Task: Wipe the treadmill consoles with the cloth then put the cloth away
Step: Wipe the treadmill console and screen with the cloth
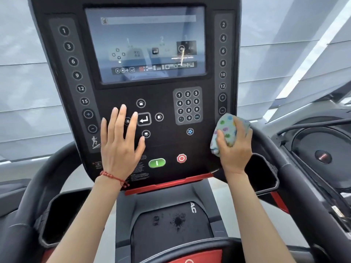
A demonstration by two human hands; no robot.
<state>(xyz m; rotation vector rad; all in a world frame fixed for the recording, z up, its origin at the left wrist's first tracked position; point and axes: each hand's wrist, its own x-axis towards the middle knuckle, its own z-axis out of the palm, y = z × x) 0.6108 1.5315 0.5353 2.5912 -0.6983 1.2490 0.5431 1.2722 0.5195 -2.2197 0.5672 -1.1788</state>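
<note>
A black treadmill console fills the view, with a lit screen above, arrow keys and a number keypad in the middle, and a green start button beside a red stop button below. My left hand lies flat with fingers spread on the console's lower left, over the left arrow key. My right hand grips a bunched white cloth with coloured dots, pressed against the console's lower right edge.
Black curved handrails run down both sides, with cup-holder trays below the console. A red strip edges the console's bottom. Another machine stands to the right. Grey window blinds hang behind.
</note>
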